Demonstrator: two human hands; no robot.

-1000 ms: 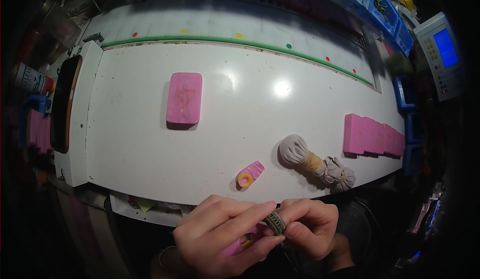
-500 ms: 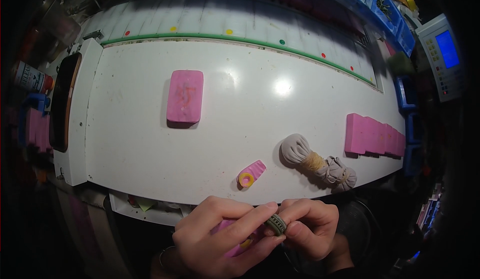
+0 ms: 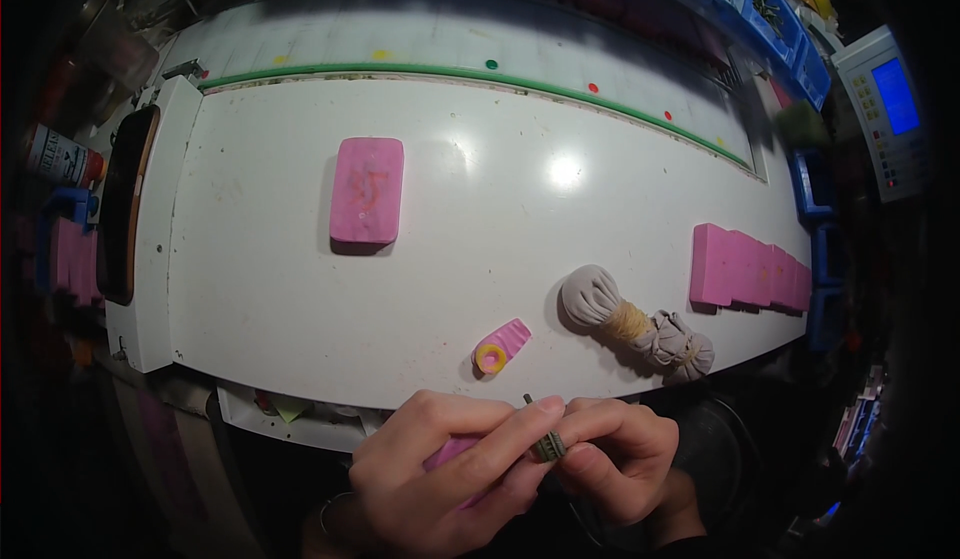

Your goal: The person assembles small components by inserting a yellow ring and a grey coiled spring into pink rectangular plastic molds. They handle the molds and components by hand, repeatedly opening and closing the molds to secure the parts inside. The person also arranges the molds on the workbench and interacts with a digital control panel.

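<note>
Green ridged ring (image 3: 549, 447) sits pinched at my fingertips, left hand (image 3: 425, 469) and right hand (image 3: 622, 459) together on it | pink piece (image 3: 450, 453) rides inside my left fingers, could slip if they loosen | white table's (image 3: 300, 329) near edge lies just beyond, so a fumbled turn could drop the ring short of it

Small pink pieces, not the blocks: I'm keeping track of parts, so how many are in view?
2: a yellow-ringed pink piece on the white tabletop, and a held pink piece in the left hand, mostly covered by fingers. More could be hidden inside that hand.
</note>
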